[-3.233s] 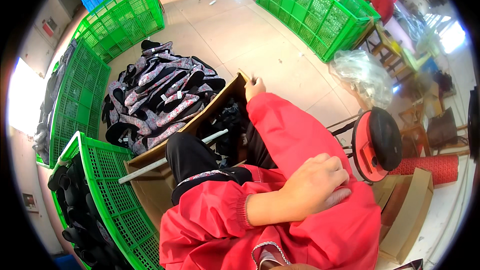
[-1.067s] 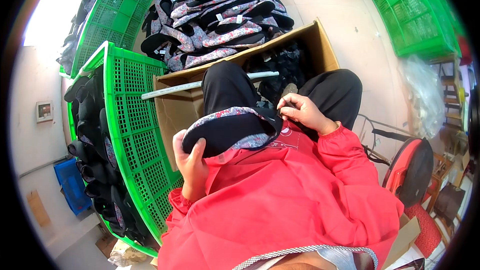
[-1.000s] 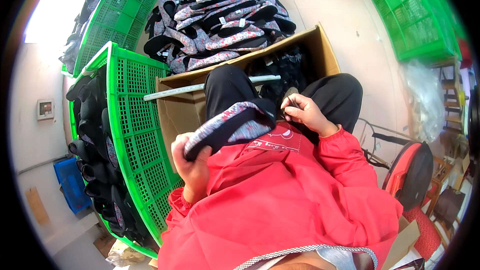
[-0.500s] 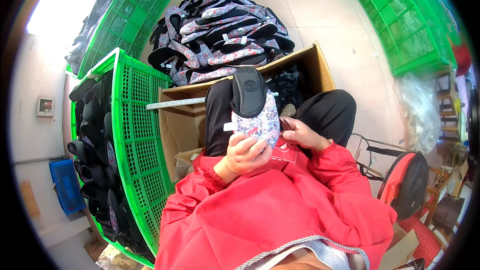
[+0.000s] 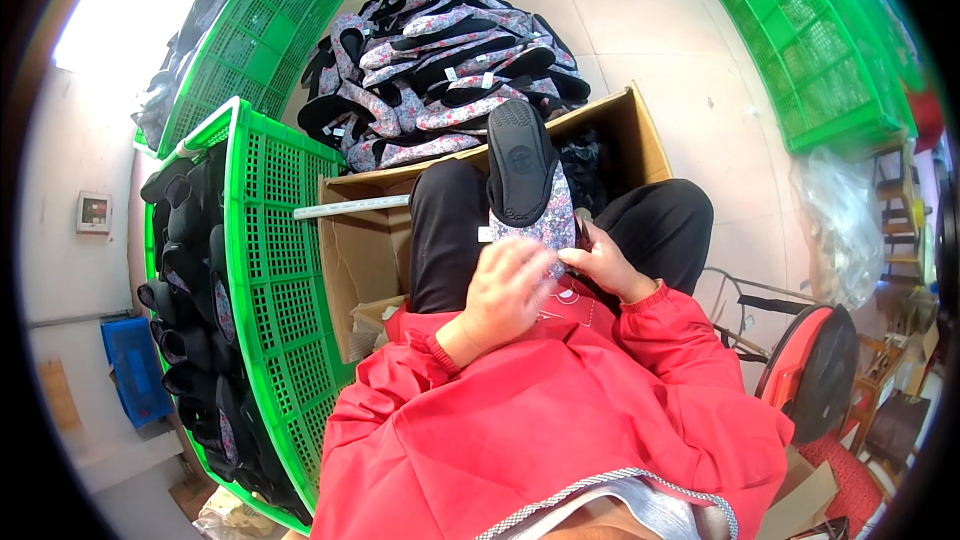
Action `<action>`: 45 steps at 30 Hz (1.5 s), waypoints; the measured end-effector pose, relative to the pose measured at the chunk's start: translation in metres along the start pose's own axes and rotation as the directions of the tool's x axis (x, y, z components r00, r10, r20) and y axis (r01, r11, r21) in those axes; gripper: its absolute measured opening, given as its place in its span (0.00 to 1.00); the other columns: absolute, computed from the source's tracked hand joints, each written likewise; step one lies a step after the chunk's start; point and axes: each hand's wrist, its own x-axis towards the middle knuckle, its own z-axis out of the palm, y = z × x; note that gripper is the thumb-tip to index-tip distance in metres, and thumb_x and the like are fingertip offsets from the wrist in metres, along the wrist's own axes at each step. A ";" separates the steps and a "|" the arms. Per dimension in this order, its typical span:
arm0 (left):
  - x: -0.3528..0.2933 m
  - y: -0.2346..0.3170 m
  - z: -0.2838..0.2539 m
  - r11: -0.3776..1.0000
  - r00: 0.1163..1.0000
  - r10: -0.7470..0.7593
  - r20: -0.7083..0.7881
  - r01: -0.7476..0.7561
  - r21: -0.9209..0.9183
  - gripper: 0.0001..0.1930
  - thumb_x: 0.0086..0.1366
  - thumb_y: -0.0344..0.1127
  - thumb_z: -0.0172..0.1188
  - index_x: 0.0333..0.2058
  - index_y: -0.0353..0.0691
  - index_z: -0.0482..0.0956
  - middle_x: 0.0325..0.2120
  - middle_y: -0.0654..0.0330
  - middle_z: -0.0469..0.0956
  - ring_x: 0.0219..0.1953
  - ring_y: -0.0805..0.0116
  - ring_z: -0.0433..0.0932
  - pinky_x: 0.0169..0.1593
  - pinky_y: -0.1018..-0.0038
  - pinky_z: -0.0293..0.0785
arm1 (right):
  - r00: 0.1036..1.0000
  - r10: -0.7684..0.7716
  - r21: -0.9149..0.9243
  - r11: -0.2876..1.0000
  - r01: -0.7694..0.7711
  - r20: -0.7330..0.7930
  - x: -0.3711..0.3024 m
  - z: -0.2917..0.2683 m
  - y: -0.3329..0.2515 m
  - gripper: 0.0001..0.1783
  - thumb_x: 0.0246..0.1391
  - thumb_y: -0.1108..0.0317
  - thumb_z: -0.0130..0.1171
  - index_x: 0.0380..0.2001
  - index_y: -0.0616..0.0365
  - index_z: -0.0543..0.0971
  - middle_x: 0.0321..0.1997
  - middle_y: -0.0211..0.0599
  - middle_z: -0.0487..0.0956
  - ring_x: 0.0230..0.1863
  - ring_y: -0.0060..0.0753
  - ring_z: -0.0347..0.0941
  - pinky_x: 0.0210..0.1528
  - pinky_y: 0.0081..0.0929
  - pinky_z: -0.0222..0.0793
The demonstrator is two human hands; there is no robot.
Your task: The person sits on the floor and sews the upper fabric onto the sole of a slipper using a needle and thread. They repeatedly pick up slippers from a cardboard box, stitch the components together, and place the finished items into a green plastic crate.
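A slipper with a black textured rubber sole [image 5: 522,165] stands toe-up in front of my lap, the sole facing me. Its floral fabric part [image 5: 530,231] shows below the sole, with a small white tag at the left edge. My right hand [image 5: 608,266] pinches the fabric at the lower right edge, thumb on top; something dark by its fingers is too small to make out. Smeared by motion, my left hand [image 5: 505,290] lies against the lower end of the slipper, and its grip cannot be read.
Beyond my knees is an open cardboard box [image 5: 362,265] with a pale rod [image 5: 350,207] across it. Behind it lies a heap of floral slippers [image 5: 450,70]. A green crate [image 5: 290,270] of dark slippers stands left; another green crate [image 5: 800,50] stands far right.
The slipper has moved up and slightly right and now shows more of its sole. My left hand has shifted right across its lower end. My right hand has barely moved.
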 end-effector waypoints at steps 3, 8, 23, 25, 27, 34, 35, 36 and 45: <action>0.017 -0.014 -0.003 0.986 0.984 -0.163 -0.079 0.165 0.025 0.25 0.48 0.27 0.69 0.48 0.36 0.76 0.45 0.50 0.75 0.48 0.49 0.74 0.53 0.60 0.70 | 0.999 0.040 -0.151 0.988 -0.040 0.000 -0.001 -0.008 0.006 0.28 0.58 0.70 0.61 0.60 0.64 0.69 0.55 0.32 0.75 0.55 0.21 0.69 0.61 0.26 0.65; 0.017 -0.019 -0.007 0.979 0.969 -0.200 -0.149 0.204 0.014 0.14 0.50 0.24 0.67 0.37 0.37 0.78 0.36 0.54 0.79 0.40 0.53 0.77 0.47 0.64 0.73 | 0.999 0.013 -0.174 0.985 -0.006 0.039 0.001 -0.005 0.006 0.28 0.58 0.69 0.61 0.61 0.65 0.68 0.56 0.33 0.75 0.55 0.22 0.70 0.61 0.27 0.64; 0.009 -0.043 -0.027 0.928 0.901 -0.335 -0.276 0.365 0.066 0.10 0.49 0.26 0.70 0.32 0.40 0.82 0.29 0.58 0.77 0.35 0.58 0.76 0.41 0.66 0.71 | 1.000 0.007 -0.042 0.999 -0.005 0.029 0.000 -0.001 0.000 0.28 0.59 0.69 0.59 0.62 0.64 0.67 0.57 0.33 0.75 0.57 0.24 0.70 0.62 0.29 0.64; 0.013 -0.040 -0.026 0.932 0.915 -0.310 -0.258 0.346 0.107 0.10 0.49 0.27 0.71 0.32 0.40 0.82 0.29 0.58 0.77 0.34 0.57 0.75 0.40 0.66 0.71 | 0.998 0.023 -0.042 0.999 -0.021 0.050 0.000 -0.003 0.001 0.28 0.59 0.68 0.59 0.61 0.65 0.68 0.57 0.33 0.75 0.56 0.24 0.70 0.62 0.29 0.64; 0.018 -0.038 -0.024 0.932 0.924 -0.286 -0.252 0.330 0.149 0.09 0.50 0.29 0.71 0.31 0.40 0.81 0.28 0.59 0.76 0.35 0.57 0.75 0.40 0.65 0.71 | 0.997 0.030 -0.046 0.999 -0.027 0.066 0.000 -0.003 0.000 0.28 0.59 0.68 0.59 0.61 0.65 0.68 0.57 0.33 0.75 0.56 0.24 0.70 0.62 0.28 0.64; 0.019 -0.047 -0.017 0.933 0.940 -0.269 -0.208 0.308 0.184 0.06 0.52 0.26 0.67 0.28 0.39 0.77 0.28 0.60 0.76 0.36 0.56 0.75 0.40 0.63 0.70 | 0.999 0.016 -0.083 0.996 -0.012 0.049 -0.003 -0.002 -0.001 0.26 0.59 0.67 0.60 0.58 0.66 0.70 0.54 0.32 0.76 0.54 0.22 0.71 0.60 0.27 0.65; 0.023 -0.042 -0.017 0.946 0.954 -0.196 -0.226 0.245 0.213 0.06 0.52 0.25 0.66 0.27 0.38 0.77 0.28 0.59 0.76 0.35 0.55 0.75 0.40 0.63 0.71 | 0.999 0.010 -0.086 0.996 -0.007 0.031 -0.003 -0.003 -0.002 0.26 0.59 0.67 0.60 0.58 0.66 0.70 0.53 0.32 0.77 0.53 0.22 0.71 0.59 0.26 0.66; 0.027 -0.035 -0.017 0.953 0.962 -0.123 -0.243 0.183 0.241 0.06 0.52 0.24 0.66 0.26 0.38 0.76 0.28 0.58 0.76 0.35 0.55 0.75 0.41 0.63 0.71 | 1.000 -0.015 -0.161 0.987 0.018 0.016 -0.003 -0.004 -0.004 0.25 0.58 0.67 0.60 0.57 0.66 0.70 0.52 0.32 0.77 0.52 0.21 0.71 0.58 0.26 0.66; 0.041 -0.015 0.022 0.813 0.852 -0.516 0.088 0.520 -0.263 0.16 0.57 0.32 0.71 0.39 0.31 0.76 0.28 0.60 0.77 0.28 0.74 0.74 0.34 0.76 0.74 | 0.994 0.052 -0.450 0.888 -0.090 -0.096 -0.016 -0.011 -0.049 0.20 0.55 0.65 0.57 0.47 0.67 0.75 0.37 0.27 0.76 0.38 0.16 0.69 0.41 0.18 0.67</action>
